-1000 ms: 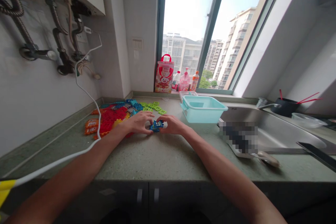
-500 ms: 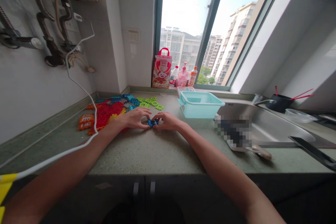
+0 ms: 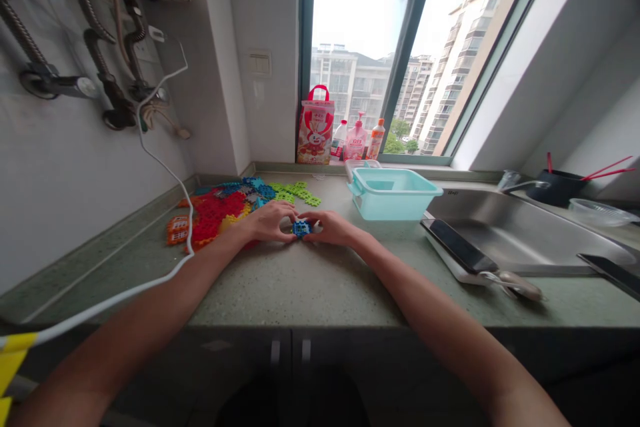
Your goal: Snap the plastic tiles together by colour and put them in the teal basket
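Note:
Between my two hands is a small blue cube-like shape (image 3: 301,229) made of interlocking plastic pieces. My left hand (image 3: 273,221) pinches its left side with thumb and fingers. On its right side, my right hand (image 3: 330,227) grips it the same way. Just behind and left of my left hand lies a pile of interlocking plastic pieces: red pieces (image 3: 215,213), bright green pieces (image 3: 297,192) and blue ones (image 3: 257,187), with some yellow partly hidden by the hand. An orange assembled block (image 3: 177,230) sits at the pile's left edge.
A turquoise plastic bin (image 3: 395,197) stands right of my hands, beside the steel sink (image 3: 525,233). A phone (image 3: 460,245) rests on a white object at the sink's edge. A white cable (image 3: 170,273) crosses over my left forearm. Bottles (image 3: 356,140) stand by the window.
The view has shifted slightly, so everything sits a little differently in the picture. The blue cube shows more of its face between my fingers; both hands keep their grip.

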Demonstrator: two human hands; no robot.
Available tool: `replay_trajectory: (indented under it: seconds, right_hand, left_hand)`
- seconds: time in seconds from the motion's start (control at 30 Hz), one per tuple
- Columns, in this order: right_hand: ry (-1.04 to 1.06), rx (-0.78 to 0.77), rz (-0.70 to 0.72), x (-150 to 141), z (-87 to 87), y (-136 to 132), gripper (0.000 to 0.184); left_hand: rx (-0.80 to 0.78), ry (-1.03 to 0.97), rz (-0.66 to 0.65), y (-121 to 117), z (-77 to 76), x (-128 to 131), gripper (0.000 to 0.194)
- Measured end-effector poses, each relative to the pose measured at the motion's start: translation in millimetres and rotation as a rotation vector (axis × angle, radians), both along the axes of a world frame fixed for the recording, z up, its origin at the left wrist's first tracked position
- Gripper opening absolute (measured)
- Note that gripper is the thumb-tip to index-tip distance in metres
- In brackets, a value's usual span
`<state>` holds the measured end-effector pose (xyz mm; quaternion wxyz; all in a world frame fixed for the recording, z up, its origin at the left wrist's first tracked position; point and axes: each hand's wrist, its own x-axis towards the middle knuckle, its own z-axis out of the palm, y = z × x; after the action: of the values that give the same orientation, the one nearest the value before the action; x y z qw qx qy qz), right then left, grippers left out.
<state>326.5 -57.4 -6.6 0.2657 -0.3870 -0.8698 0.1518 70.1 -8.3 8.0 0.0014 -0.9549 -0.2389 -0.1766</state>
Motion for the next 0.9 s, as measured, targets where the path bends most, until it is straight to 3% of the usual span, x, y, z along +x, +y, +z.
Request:
replay_trajectory:
  seconds: [0.27,0.47,0.57,0.73,0.83,0.9]
  right_hand:
    - [0.040,-0.047,-0.021,7,-6.2,6,0.056]
    - [0.029,-0.086,-0.043,17,-7.5,10,0.048]
    - [0.017,-0.092,-0.079,22,-7.4,12,0.047]
    - [-0.012,-0.041,-0.064,23,-7.6,12,0.038]
    - [-0.023,-0.023,-0.044,23,-8.2,11,0.035]
    - [-0.022,-0.011,-0.032,23,-8.9,12,0.034]
  left_hand:
    - [-0.001,-0.010,0.044,4,-0.8,-3,0.031]
    - [0.121,-0.007,0.122,4,19.1,-18,0.032]
    - [0.210,-0.026,0.327,6,28.1,-28,0.034]
    - [0.279,-0.049,0.880,14,26.9,-48,0.051]
    - [0.248,0.012,1.051,20,24.1,-62,0.056]
    - [0.236,0.021,1.091,22,23.7,-68,0.056]
